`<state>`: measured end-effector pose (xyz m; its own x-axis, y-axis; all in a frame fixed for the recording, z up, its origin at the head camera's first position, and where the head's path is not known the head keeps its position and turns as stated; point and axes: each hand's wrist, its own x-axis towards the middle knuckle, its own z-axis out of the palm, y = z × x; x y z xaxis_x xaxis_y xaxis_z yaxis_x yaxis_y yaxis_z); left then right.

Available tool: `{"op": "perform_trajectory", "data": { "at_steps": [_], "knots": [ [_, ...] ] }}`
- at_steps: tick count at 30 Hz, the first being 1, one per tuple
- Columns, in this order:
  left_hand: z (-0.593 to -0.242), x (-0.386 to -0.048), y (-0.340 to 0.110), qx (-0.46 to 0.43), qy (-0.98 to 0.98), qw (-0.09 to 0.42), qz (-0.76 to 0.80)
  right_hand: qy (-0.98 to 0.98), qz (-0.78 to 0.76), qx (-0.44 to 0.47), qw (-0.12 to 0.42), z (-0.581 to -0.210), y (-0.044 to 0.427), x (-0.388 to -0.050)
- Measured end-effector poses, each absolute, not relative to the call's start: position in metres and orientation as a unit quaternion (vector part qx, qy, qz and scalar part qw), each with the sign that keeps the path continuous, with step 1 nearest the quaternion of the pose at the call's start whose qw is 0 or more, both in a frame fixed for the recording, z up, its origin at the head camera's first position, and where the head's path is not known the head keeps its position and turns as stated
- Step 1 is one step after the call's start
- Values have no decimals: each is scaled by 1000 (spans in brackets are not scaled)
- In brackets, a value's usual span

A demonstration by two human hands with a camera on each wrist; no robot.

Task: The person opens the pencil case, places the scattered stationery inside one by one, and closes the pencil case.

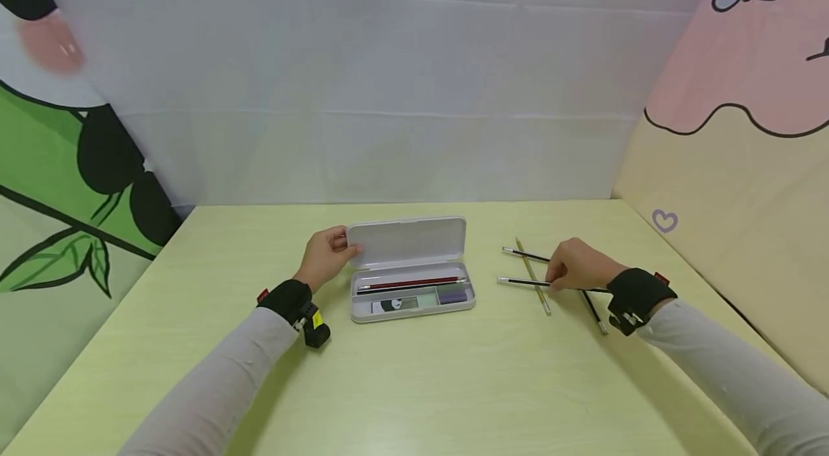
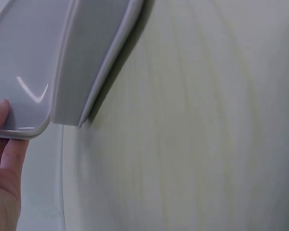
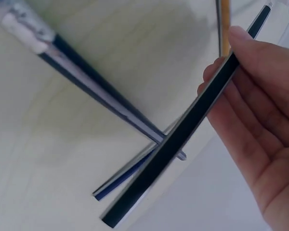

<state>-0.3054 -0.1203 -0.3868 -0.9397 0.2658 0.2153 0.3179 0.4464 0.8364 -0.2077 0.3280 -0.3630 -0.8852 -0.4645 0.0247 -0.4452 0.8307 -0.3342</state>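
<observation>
A white pencil case [image 1: 413, 316] stands with its lid raised at the middle of the table. My left hand [image 1: 327, 255] holds the lid [image 1: 408, 242] by its left edge, the thumb on the inner face in the left wrist view. Over the loose pencils, my right hand [image 1: 581, 265] pinches a black pencil [image 3: 202, 110] between thumb and fingers. Beneath it lie a yellow pencil [image 1: 542, 299], a black pencil [image 1: 527, 253] and a black pencil with its end toward the front [image 1: 596, 317]; these cross one another, partly hidden by the hand.
Inside the case lie a red pencil [image 1: 414, 283] and a dark one along the back. In front of them are a small panda-printed piece [image 1: 391, 305] and a purple block [image 1: 451, 295]. A white cloth wall [image 1: 408, 96] borders the table's back edge.
</observation>
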Motion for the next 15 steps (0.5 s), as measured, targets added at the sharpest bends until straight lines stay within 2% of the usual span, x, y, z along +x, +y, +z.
{"op": "perform_trajectory", "data": {
  "at_steps": [15],
  "knots": [
    [-387,-306,-120,-168,-850,26,-499,953,-158,-258,13,-341,304,-218]
  ]
}}
